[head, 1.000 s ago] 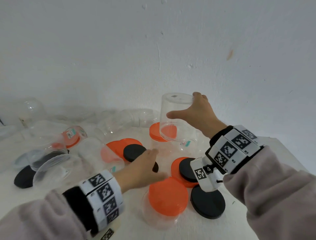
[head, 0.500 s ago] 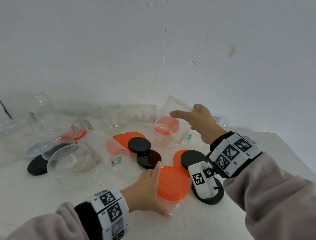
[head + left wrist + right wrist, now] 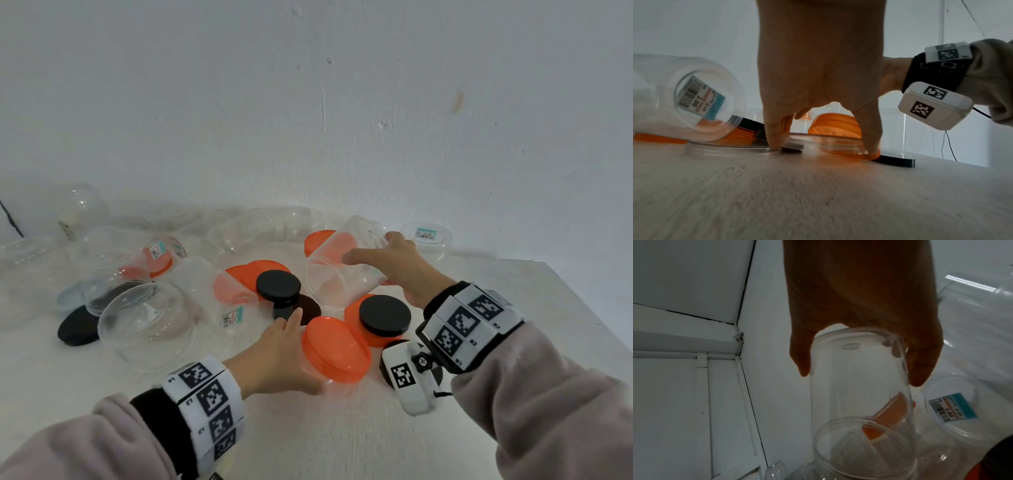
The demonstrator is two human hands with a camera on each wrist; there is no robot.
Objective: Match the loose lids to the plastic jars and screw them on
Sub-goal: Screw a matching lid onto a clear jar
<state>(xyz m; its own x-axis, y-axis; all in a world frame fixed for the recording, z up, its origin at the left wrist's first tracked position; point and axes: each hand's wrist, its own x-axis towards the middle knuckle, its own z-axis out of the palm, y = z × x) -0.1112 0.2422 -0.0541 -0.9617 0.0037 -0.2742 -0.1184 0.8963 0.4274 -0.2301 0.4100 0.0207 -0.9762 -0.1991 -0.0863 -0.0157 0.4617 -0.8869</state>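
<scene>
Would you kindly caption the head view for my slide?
Left hand grips an orange-lidded jar while right hand holds a tilted clear jar.

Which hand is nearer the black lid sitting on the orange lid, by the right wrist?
Right. The right hand grips a clear jar just behind the black lid; the left hand lies farther, past an orange-lidded jar.

Right hand point(image 3: 404, 270) grips tilted clear jar point(image 3: 342, 267); left hand point(image 3: 284, 356) grips orange-lidded jar point(image 3: 334, 349).

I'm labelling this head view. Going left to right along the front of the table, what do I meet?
Black lid on the table → big round clear jar → left hand → orange lid on the jar it grips → white tagged box at the right wrist.
</scene>
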